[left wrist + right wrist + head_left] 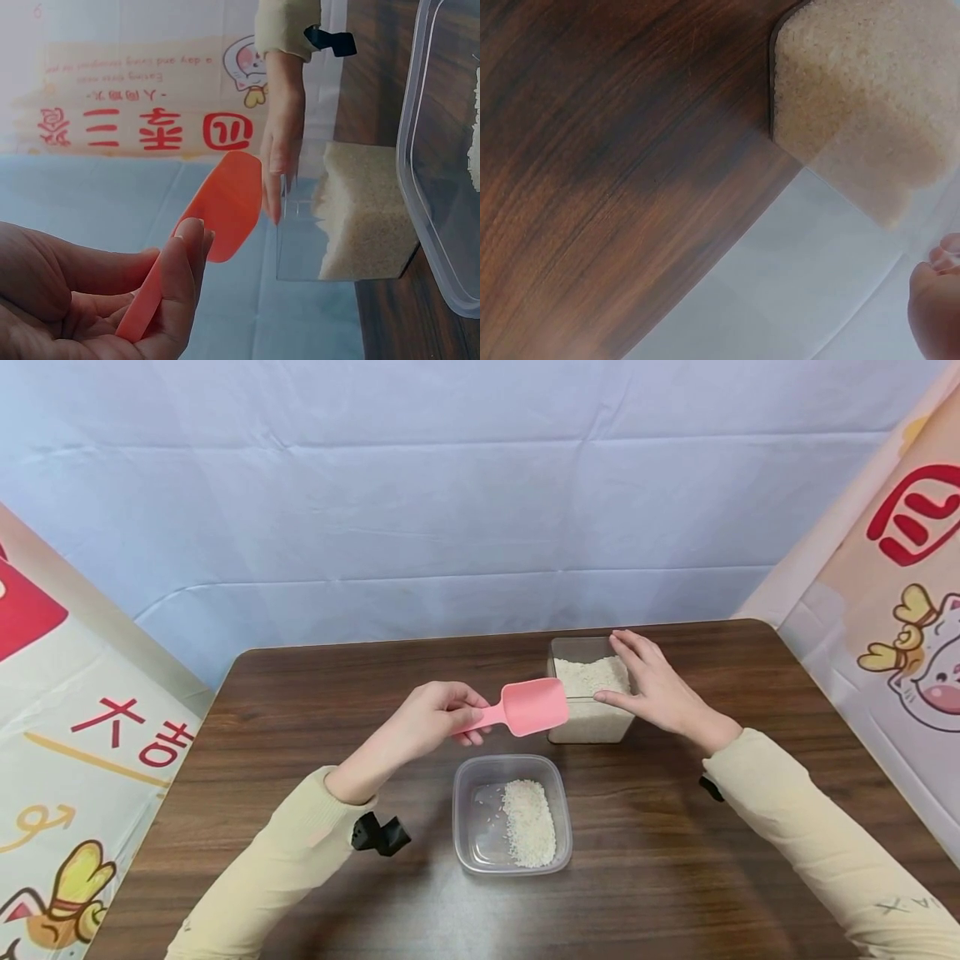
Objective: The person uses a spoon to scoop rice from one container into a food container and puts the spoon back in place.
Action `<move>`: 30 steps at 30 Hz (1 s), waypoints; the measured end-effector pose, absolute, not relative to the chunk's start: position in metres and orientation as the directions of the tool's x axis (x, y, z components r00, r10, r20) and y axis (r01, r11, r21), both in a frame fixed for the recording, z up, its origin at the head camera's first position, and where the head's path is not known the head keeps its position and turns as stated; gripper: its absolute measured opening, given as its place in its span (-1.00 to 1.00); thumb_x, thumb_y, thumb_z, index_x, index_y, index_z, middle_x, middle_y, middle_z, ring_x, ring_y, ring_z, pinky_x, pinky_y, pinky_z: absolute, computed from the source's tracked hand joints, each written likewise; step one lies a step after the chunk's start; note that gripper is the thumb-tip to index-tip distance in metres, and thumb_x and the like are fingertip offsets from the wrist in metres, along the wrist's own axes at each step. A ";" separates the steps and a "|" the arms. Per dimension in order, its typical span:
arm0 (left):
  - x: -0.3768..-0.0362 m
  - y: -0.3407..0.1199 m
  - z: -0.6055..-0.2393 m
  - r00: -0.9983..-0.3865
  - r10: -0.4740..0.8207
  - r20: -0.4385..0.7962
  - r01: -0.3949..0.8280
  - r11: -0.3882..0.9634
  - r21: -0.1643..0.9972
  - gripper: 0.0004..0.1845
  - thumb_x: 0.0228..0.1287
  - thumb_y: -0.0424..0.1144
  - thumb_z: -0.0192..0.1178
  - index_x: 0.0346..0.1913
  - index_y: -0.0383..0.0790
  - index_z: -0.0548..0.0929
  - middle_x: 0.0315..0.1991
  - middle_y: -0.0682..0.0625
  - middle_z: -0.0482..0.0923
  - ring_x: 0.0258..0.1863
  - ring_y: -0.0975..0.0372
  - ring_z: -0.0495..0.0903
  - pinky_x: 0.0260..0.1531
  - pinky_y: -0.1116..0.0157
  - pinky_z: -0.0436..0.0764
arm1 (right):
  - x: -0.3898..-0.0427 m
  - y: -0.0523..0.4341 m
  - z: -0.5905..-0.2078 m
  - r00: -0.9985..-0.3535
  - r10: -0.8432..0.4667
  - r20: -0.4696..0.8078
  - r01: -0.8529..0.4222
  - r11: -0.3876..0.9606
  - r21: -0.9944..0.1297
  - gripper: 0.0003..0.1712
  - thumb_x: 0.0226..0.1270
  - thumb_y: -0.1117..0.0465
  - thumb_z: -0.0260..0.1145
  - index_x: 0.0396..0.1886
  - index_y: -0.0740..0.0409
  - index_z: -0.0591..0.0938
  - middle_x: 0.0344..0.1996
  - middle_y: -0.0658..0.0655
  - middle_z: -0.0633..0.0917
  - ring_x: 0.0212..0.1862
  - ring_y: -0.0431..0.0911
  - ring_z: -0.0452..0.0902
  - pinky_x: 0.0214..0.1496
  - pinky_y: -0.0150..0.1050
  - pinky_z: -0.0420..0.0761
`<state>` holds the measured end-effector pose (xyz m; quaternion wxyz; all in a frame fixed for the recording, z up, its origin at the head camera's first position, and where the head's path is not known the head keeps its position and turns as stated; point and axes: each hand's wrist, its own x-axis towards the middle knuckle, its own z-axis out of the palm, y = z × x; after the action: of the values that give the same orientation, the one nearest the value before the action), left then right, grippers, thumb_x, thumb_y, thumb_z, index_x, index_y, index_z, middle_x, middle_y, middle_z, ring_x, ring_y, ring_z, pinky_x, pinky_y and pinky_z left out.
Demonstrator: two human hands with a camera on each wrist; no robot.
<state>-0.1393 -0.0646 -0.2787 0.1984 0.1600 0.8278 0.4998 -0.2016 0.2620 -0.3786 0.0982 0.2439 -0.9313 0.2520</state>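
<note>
Head view: left hand [441,717] pinches pink plastic scoop [535,706] by handle [491,717], likely for control; right hand [662,693], outstretched, touches clear boxy plastic container [592,722] from right, presumably steadying.

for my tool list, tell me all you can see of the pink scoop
The pink scoop looks plastic, with a broad, rounded blade and slim handle. The left hand pinches the handle, holding it above the table. The blade's visible face looks bare. In the head view it overlaps the rice container; contact is unclear.
</note>
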 end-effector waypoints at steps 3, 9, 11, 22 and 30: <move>-0.140 -0.064 -0.278 -0.872 0.459 -0.168 0.069 0.456 0.887 -0.84 0.24 -0.48 0.04 -0.19 -0.50 0.56 -0.46 -0.18 0.63 -0.57 0.30 0.59 -0.42 0.31 0.69 | -0.201 0.262 -0.379 -0.868 -0.398 0.298 -0.494 0.758 -0.427 0.06 0.02 -0.12 0.38 0.33 0.41 0.13 0.34 0.26 0.11 0.36 0.13 -0.08 0.29 0.14 0.15; -0.142 -0.063 -0.277 -0.873 0.455 -0.174 0.068 0.467 0.882 -0.84 0.24 -0.48 0.04 -0.18 -0.50 0.56 -0.45 -0.20 0.63 -0.57 0.28 0.60 -0.45 0.37 0.67 | -0.200 0.262 -0.378 -0.874 -0.392 0.288 -0.483 0.765 -0.425 0.09 0.02 -0.14 0.37 0.34 0.43 0.10 0.35 0.29 0.08 0.37 0.14 -0.10 0.30 0.16 0.12; -0.142 -0.063 -0.277 -0.874 0.455 -0.172 0.069 0.466 0.882 -0.83 0.24 -0.48 0.03 -0.18 -0.50 0.56 -0.46 -0.20 0.63 -0.56 0.25 0.61 -0.46 0.37 0.67 | -0.200 0.262 -0.378 -0.876 -0.392 0.282 -0.480 0.768 -0.424 0.09 0.03 -0.14 0.36 0.34 0.42 0.08 0.35 0.29 0.07 0.37 0.15 -0.11 0.31 0.16 0.12; -0.146 -0.058 -0.272 -0.875 0.448 -0.183 0.040 0.445 0.895 -0.82 0.24 -0.48 0.02 -0.17 -0.51 0.56 -0.44 -0.18 0.64 -0.53 0.23 0.62 -0.40 0.30 0.69 | -0.200 0.261 -0.378 -0.871 -0.387 0.301 -0.486 0.767 -0.419 0.09 0.02 -0.14 0.37 0.33 0.44 0.10 0.33 0.32 0.10 0.34 0.19 -0.07 0.31 0.16 0.12; -0.153 -0.054 -0.271 -0.879 0.437 -0.193 0.008 0.418 0.908 -0.82 0.25 -0.49 0.01 -0.16 -0.53 0.55 -0.41 -0.25 0.63 -0.58 0.29 0.59 -0.35 0.24 0.69 | -0.200 0.261 -0.378 -0.871 -0.390 0.297 -0.486 0.766 -0.420 0.08 0.03 -0.14 0.36 0.34 0.43 0.10 0.33 0.31 0.10 0.35 0.17 -0.08 0.32 0.15 0.11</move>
<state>-0.1531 -0.0540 -0.2715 0.2052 0.1362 0.8166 0.5220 -0.1998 0.2613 -0.3776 0.0964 0.2345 -0.9348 0.2489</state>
